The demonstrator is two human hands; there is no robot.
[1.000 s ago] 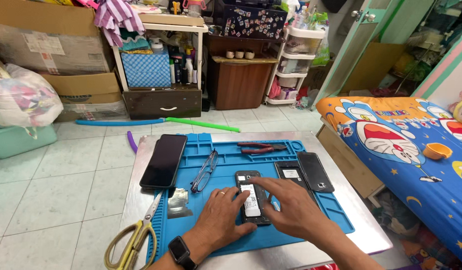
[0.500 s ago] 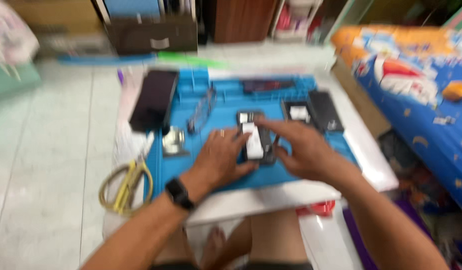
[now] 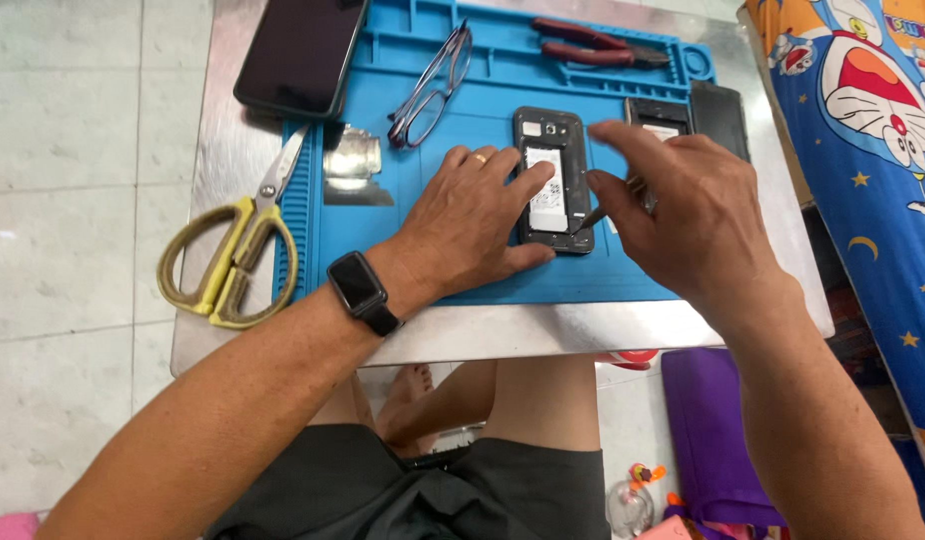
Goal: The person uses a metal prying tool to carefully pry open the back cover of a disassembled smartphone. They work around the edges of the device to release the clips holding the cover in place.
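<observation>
Phone (image 3: 553,180) with its back off is lying flat on the blue mat (image 3: 463,260), my left hand (image 3: 473,225) pressing it down with fingers spread, right-hand (image 3: 688,215) fingers pinching a thin tool (image 3: 590,217) at its edge; it looks light, rigid, fragile, best gripped by its sides.

Pale tiled floor (image 3: 73,200) with thin grout lines, evenly lit. A low metal table (image 3: 223,150) stands on it. At right, a blue cartoon-print bedspread (image 3: 863,150) with stars; below it a purple bag (image 3: 708,420) on the floor
</observation>
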